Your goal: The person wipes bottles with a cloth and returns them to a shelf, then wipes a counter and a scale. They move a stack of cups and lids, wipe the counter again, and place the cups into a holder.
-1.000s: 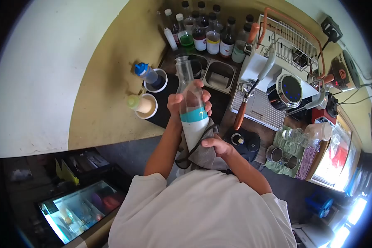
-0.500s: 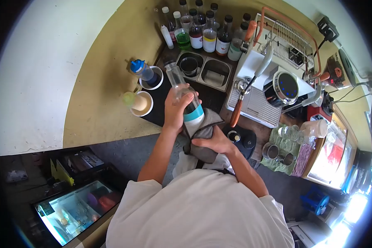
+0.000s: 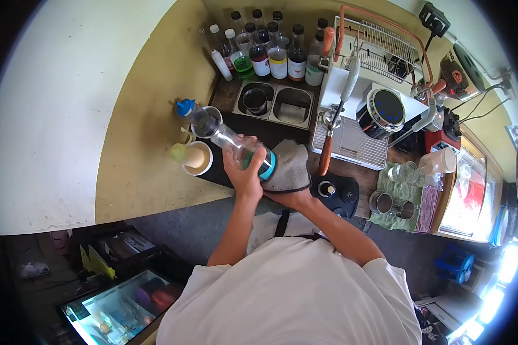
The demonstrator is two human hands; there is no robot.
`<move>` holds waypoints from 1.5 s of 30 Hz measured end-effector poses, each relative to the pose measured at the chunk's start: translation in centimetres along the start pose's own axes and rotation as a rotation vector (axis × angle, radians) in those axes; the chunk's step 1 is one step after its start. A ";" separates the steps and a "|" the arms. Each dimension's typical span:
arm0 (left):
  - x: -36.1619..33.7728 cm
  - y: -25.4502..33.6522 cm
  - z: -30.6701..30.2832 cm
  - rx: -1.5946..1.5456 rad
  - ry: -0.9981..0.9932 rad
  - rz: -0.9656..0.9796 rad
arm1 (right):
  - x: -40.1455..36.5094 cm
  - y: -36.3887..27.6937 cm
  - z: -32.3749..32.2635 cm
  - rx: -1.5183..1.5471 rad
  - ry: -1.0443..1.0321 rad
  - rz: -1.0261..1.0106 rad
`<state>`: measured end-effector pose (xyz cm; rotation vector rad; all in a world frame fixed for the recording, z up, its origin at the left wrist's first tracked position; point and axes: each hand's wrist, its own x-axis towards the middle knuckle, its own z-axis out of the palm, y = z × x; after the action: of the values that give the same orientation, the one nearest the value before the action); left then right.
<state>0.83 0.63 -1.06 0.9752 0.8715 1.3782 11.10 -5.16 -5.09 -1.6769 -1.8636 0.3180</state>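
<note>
A clear bottle (image 3: 227, 140) with a teal band near its base is gripped around its body by my left hand (image 3: 244, 175). It tilts, its neck pointing to the upper left, where it overlaps a blue-capped squeeze bottle (image 3: 195, 115) in view. A grey-brown cloth (image 3: 289, 165) with a dark edge is draped over my right hand (image 3: 293, 199), against the bottle's base. The cloth hides most of the right fingers. Left of the bottle, a squeeze bottle with a yellow-green top (image 3: 181, 153) stands in a white cup (image 3: 206, 167).
Behind are two metal sink-like pans (image 3: 294, 106) and a row of syrup bottles (image 3: 277, 62). An espresso machine (image 3: 351, 144) stands right, its wooden portafilter handle (image 3: 326, 155) jutting forward. Nearby are a tamper (image 3: 327, 188) on a black mat and glasses on a green cloth (image 3: 392, 183).
The bottle has tipped further left and lower, with my left hand around it. The cloth, bunched below the base before, is now spread over my right hand beside it. The camera view has shifted slightly.
</note>
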 end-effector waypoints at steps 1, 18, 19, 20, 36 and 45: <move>1.1 0.6 -1.0 -0.096 -0.221 -0.013 | 0.0 0.3 -0.3 0.155 -0.098 0.001; 2.2 7.0 -3.9 0.189 -1.054 -0.444 | -2.0 -1.5 -7.2 1.450 -0.149 0.400; 1.9 7.0 -4.2 0.341 -1.033 -0.443 | -1.3 -2.2 -8.3 1.422 -0.167 0.390; 1.5 6.8 -4.6 0.300 -0.965 -0.486 | -1.0 -2.7 -8.8 1.397 -0.188 0.382; -0.9 6.1 -5.4 1.109 -0.819 -0.242 | -1.0 -2.2 -6.7 0.464 0.158 -0.081; -1.6 5.5 -5.3 1.109 -0.855 -0.176 | -2.2 -2.2 -7.4 0.433 0.142 -0.061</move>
<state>-6.13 -0.99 1.95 2.0404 0.9758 0.1199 13.58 -9.27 1.37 -1.3104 -1.5995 0.5210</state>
